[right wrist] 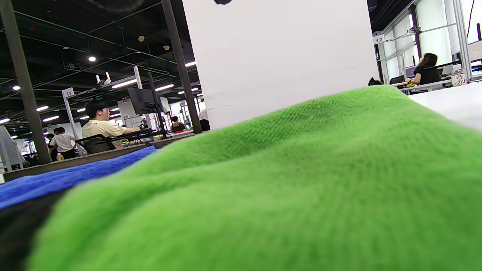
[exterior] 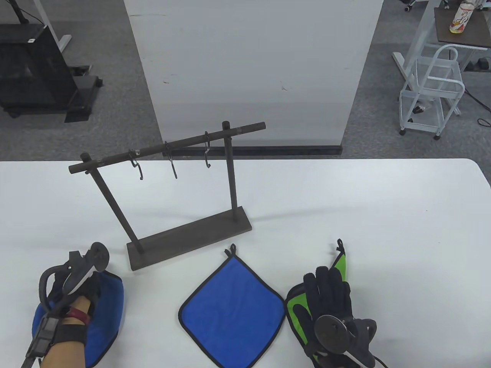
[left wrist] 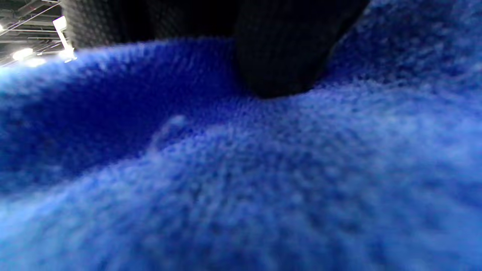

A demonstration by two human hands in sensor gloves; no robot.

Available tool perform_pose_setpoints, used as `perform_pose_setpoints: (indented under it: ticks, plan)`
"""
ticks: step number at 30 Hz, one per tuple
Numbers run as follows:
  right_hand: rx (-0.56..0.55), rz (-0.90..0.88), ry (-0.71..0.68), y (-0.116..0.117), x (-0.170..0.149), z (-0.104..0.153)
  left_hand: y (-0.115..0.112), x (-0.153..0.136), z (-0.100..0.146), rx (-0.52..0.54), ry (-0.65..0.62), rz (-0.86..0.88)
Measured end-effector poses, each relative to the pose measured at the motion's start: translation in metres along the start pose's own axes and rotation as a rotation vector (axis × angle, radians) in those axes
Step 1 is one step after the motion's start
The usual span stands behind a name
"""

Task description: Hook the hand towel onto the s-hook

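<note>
A dark wooden rack (exterior: 191, 237) stands on the white table (exterior: 383, 214). Its rail (exterior: 168, 147) carries three S-hooks (exterior: 171, 163), all bare. My left hand (exterior: 90, 291) lies on a blue towel (exterior: 111, 306) at the front left. Its fingers curl down into the cloth, which bunches up around them. The left wrist view shows a gloved finger (left wrist: 278, 56) pressing into the blue towel (left wrist: 263, 180). My right hand (exterior: 326, 280) lies flat with its fingers spread on a green towel (exterior: 297, 310), whose loop (exterior: 339, 245) points away from me. The green towel (right wrist: 282, 180) fills the right wrist view.
A second blue towel (exterior: 232, 306) lies flat between my hands, its loop (exterior: 231, 251) toward the rack base; it also shows in the right wrist view (right wrist: 56, 180). A white board (exterior: 253, 69) stands behind the table. A white cart (exterior: 433, 99) is on the floor far right.
</note>
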State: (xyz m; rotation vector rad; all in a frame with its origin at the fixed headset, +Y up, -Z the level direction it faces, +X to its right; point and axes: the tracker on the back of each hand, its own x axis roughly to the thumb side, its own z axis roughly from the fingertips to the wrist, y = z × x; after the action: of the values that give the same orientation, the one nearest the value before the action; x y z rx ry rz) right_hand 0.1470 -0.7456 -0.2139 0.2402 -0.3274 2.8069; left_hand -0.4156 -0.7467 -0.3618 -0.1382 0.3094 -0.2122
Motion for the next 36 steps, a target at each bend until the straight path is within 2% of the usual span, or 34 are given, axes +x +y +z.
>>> perform_pose_setpoints:
  ticks: [5,7,10,14,22,27,36]
  plan:
    - [-0.002,0.000,-0.007,0.000,0.002,0.001,0.010,-0.004,0.015,0.114,-0.031,0.050]
    - [-0.001,0.001,-0.009,0.000,0.002,0.001,0.021,-0.006,0.026,0.197,-0.058,0.068]
    - [0.003,-0.001,-0.010,0.000,0.002,0.001,0.044,-0.006,0.045,0.315,-0.103,0.113]
    - [0.003,-0.003,-0.012,0.000,0.003,0.001,0.085,-0.003,0.079,0.530,-0.173,0.128]
    - [-0.002,-0.014,-0.011,0.000,0.002,0.001,0.148,0.014,0.137,0.826,-0.256,0.107]
    - [0.000,-0.016,-0.014,0.000,0.002,0.001,0.173,0.027,0.162,0.952,-0.295,0.012]
    - [-0.002,-0.032,-0.011,0.000,0.000,0.002,0.213,0.047,0.177,1.025,-0.349,-0.006]
